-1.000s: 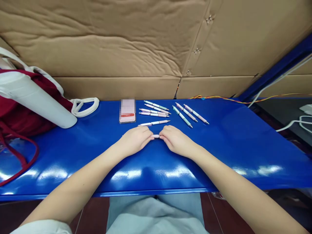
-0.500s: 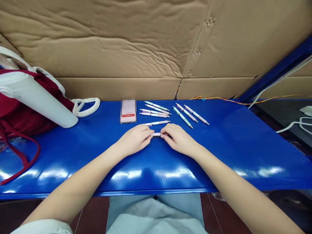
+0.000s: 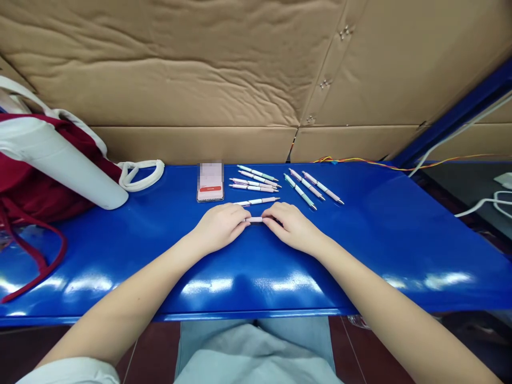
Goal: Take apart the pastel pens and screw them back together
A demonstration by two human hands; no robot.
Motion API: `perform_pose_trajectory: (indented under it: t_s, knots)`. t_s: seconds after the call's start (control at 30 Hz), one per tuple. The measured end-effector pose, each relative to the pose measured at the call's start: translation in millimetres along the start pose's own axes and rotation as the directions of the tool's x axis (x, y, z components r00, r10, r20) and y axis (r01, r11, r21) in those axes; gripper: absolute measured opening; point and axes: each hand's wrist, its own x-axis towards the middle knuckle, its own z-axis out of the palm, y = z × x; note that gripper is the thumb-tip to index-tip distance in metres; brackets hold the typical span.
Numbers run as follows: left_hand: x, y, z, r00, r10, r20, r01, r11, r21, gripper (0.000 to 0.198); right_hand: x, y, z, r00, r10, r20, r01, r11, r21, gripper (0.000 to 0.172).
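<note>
Two hands working | left hand (image 3: pixel 221 224) and right hand (image 3: pixel 291 226) pinching a pale pink pen (image 3: pixel 256 219) at its ends, on the blue metal bench (image 3: pixel 372 240) | fingers (image 3: pixel 245 224) closing narrowly on it | other pens (image 3: pixel 256 201) lying just beyond | lifting calling for a firm pinch

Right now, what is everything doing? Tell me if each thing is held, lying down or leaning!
left hand, pinching one end of the pink pen
right hand, pinching the other end
pink pen, held level between both hands
other pens, lying flat on the blue table, untouched
phone, lying flat, screen blurred
white bottle, tilted against the red bag
red bag, slumped at the table's end
</note>
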Motion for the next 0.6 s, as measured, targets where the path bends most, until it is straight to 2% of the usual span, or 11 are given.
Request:
perform_pose_trajectory:
  t_s: [0.13,0.3,0.4,0.6]
  knots:
    - [0.2,-0.3,-0.8,1.000,-0.006,0.004,0.006,1.000,0.020,0.022,-0.7,-0.5,-0.1,1.000,0.019,-0.022,-0.019,1.000,-0.018,0.010]
    - [0.7,0.4,-0.8,1.000,0.006,-0.009,-0.006,1.000,0.027,0.024,-0.5,-1.7,-0.5,1.000,0.005,0.013,-0.004,0.999,-0.040,0.015]
    - [0.6,0.6,-0.5,1.000,0.000,-0.005,0.000,1.000,0.021,0.022,-0.4,-2.2,-0.5,1.000,0.017,-0.004,-0.017,1.000,-0.016,0.007]
    - [0.0,0.4,-0.9,1.000,-0.011,-0.002,0.011,1.000,0.015,0.021,0.1,-1.1,-0.4,1.000,-0.006,0.008,0.007,1.000,-0.017,0.013]
